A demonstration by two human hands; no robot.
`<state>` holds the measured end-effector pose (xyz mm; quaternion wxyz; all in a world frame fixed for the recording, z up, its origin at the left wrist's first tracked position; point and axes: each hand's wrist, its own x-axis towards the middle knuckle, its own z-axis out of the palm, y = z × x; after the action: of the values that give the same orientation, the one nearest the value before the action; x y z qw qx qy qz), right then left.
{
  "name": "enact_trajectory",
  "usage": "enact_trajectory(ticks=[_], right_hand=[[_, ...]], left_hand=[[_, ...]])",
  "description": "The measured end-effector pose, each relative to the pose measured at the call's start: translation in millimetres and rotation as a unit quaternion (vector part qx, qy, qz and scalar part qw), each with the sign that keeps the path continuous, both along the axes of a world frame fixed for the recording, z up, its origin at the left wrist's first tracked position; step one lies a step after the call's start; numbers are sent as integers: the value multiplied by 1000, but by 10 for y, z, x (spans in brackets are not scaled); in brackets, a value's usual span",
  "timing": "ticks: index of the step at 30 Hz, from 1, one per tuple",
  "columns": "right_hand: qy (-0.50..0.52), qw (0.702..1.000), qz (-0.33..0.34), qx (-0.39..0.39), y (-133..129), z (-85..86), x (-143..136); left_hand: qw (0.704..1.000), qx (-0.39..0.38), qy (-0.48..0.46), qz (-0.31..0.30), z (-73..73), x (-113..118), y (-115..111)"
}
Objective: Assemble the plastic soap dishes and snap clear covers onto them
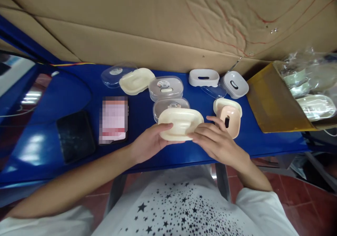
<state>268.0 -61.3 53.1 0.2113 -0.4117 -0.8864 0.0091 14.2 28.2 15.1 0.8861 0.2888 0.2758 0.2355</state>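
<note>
Cream plastic soap dish (pixel 181 123) is held between both hands, just above the near edge of the blue counter (pixel 147 148). Left hand (pixel 147 143) cups its left end, thumb on top and fingers curled under. Right hand (pixel 216 141) grips the right end, fingers extended along the side, pinching the rim. Dish sits roughly level, open side not clearly readable.

Just behind it: two clear lidded boxes (pixel 166 88) with round labels, one behind the other, the nearer partly hidden by the held dish. Left of those, a cream dish half (pixel 137 81) overlaps a clear lid (pixel 116 74).

Right of the hands, a pink insert (pixel 229 119) rests in a cream tray (pixel 223 104), close to the right fingers but not touching as far as I can tell. Further back, a white dish base (pixel 204 77) and a grey-white dish base (pixel 235 84), a clear lid between them.

Left side of counter: a phone with blurred screen (pixel 113 119) and a dark tablet (pixel 76 136), well apart from the hands.

Far right: a cardboard box (pixel 273 106) holding bagged dishes (pixel 313 106). Cardboard sheet (pixel 158 22) lines the back.
</note>
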Motion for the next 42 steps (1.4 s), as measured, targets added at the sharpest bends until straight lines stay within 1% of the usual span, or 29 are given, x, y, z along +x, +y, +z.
enact_trajectory(ticks=[1, 2, 3, 4, 5, 6, 7, 8, 9, 11, 13, 14, 16, 17, 20, 24, 29, 32, 33, 35, 37, 40, 42], right_hand=[[2, 999, -37, 13, -78, -61, 13], [3, 995, -100, 28, -156, -136, 45], [-2, 982, -186, 41, -232, -222, 92], [-12, 958, -281, 49, -305, -314, 150], [-25, 929, -366, 50, -371, -404, 212], [-36, 903, -426, 42, -433, -486, 274], [-41, 888, -458, 29, -489, -552, 327], [-36, 885, -464, 18, -540, -598, 368], [-19, 891, -453, 12, -588, -619, 393], [39, 914, -403, 7, -670, -601, 390], [85, 945, -314, -11, -718, -535, 327], [91, 961, -261, -30, -722, -502, 283], [64, 981, -164, -75, -684, -455, 193], [41, 986, -131, -96, -645, -445, 156], [-10, 988, -81, -131, -494, -444, 105], [-32, 990, -53, -130, -382, -454, 127], [-44, 988, -57, -136, -385, -461, 111], [-8, 993, -39, -111, -379, -434, 175], [13, 994, -43, -98, -377, -416, 218], [57, 993, -69, -71, -371, -376, 309], [78, 991, -91, -59, -360, -347, 358], [62, 991, -77, -91, -319, -362, 305], [59, 988, -69, -124, -284, -410, 236]], left_hand=[[1000, -11, 22, 12, -9, 3, -8], [999, -17, 40, 18, -18, 2, -19], [998, -19, 53, 19, -26, 0, -31], [998, -21, 59, 13, -35, -4, -46], [998, -23, 61, 3, -45, -7, -61], [998, -25, 62, -9, -57, -7, -76], [997, -29, 61, -23, -73, -5, -90], [997, -36, 61, -36, -93, 2, -101], [996, -44, 62, -48, -115, 11, -108], [994, -63, 68, -63, -166, 39, -108], [993, -67, 74, -63, -211, 68, -87], [994, -59, 74, -61, -227, 79, -71], [996, -27, 62, -61, -239, 91, -34], [997, -12, 55, -61, -236, 90, -14], [997, 13, 48, -57, -205, 69, 32], [998, 35, 41, -39, -182, 42, 43], [998, 29, 43, -37, -228, 61, -2], [998, 6, 44, -41, -225, 62, -10], [998, -1, 41, -44, -211, 55, -8], [998, -6, 34, -46, -174, 34, -4], [998, -1, 24, -56, -140, 15, -5], [997, 32, 31, -65, -127, 15, -15], [994, 74, 67, -54, -142, 26, -13]])
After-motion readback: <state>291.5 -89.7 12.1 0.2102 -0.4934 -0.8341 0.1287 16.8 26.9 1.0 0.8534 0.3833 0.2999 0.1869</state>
